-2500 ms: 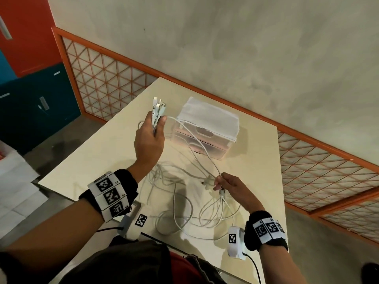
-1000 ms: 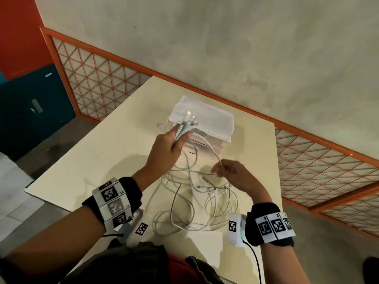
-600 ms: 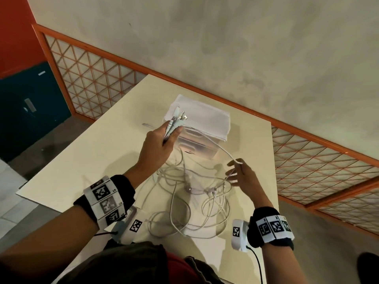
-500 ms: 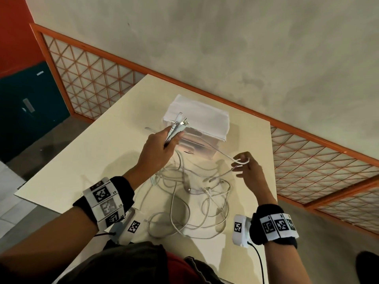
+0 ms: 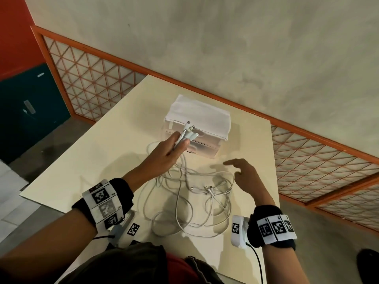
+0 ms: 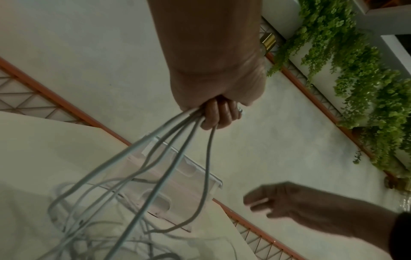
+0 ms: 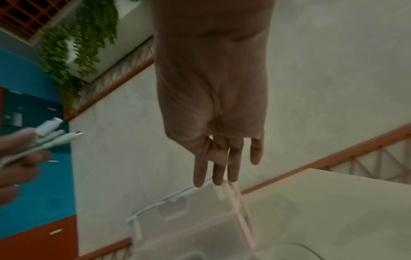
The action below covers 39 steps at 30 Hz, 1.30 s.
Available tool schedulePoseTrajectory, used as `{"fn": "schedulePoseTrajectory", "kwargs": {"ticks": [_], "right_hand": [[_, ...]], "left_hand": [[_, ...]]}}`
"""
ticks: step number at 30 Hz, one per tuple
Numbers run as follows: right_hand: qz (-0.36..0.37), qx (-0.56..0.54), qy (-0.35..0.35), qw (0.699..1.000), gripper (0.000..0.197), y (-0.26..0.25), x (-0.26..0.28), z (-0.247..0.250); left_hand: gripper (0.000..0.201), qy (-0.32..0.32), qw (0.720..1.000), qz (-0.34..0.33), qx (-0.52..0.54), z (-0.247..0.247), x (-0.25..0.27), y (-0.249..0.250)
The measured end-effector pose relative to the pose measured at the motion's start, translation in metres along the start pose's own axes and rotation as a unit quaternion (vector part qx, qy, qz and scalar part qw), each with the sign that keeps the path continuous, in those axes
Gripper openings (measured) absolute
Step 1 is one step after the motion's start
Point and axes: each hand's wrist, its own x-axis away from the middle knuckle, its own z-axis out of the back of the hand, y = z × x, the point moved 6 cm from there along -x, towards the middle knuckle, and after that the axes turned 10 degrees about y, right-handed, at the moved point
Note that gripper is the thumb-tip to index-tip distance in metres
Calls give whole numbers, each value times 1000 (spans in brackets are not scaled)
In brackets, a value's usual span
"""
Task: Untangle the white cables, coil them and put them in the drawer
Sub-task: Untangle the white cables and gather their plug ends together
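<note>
Left hand (image 5: 164, 152) grips the cables' (image 5: 190, 203) plug ends, the rest tangled on the surface (image 5: 114, 152) before the drawer (image 5: 196, 136). Right hand (image 5: 246, 175) hovers empty, fingers loose; I'd pull one strand free slowly, no yanking.

Cream counter (image 5: 106, 160), square-cornered, set against an orange-framed lattice rail. Directly on top, toward the far edge: a small translucent drawer box (image 5: 198, 128) with a white lid, front facing the near side. Just in front of the drawer box, a loose tangle of white cables (image 5: 190, 203), loops overlapping, spread across the near middle of the counter. Several loose connector ends among the tangle, lying flat in front of the drawer box. Other strands rising off the surface from the tangle up past the drawer box front. Shadows on bare surface left of the drawer box.
</note>
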Motion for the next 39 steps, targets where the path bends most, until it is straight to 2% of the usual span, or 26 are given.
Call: {"fn": "schedulePoseTrajectory", "kwargs": {"ticks": [2,4,7,9,13,19,22,27,31,35,39], "right_hand": [[30,-76,31,996,34,-35,-3,7],[58,-175,15,983,19,-74,-1,10],[88,-284,-19,955,20,-120,5,12],[98,-314,-28,944,21,-137,7,9],[78,-333,-12,940,17,-144,7,4],[21,-339,-17,940,16,-145,7,0],[9,-334,-22,942,16,-147,8,-2],[-3,-371,-25,928,18,-149,13,3],[-10,-380,-28,925,18,-150,14,6],[8,-346,-20,938,22,-153,12,9],[30,-317,-16,948,19,-155,11,10]], "left_hand": [[22,-24,999,-5,22,-5,4,2],[16,-36,999,-10,33,-9,8,4],[13,-47,998,1,42,-12,10,2],[18,-47,998,8,44,-13,12,1],[14,-39,998,3,44,-9,15,2],[19,9,999,-22,-29,-2,16,3],[11,15,999,-22,-46,-2,16,2],[25,30,999,9,-42,-3,13,-8],[22,5,999,22,-33,-8,14,-8],[28,-13,999,14,-46,-13,15,-5],[15,-37,998,1,-44,-17,15,-1]]}}
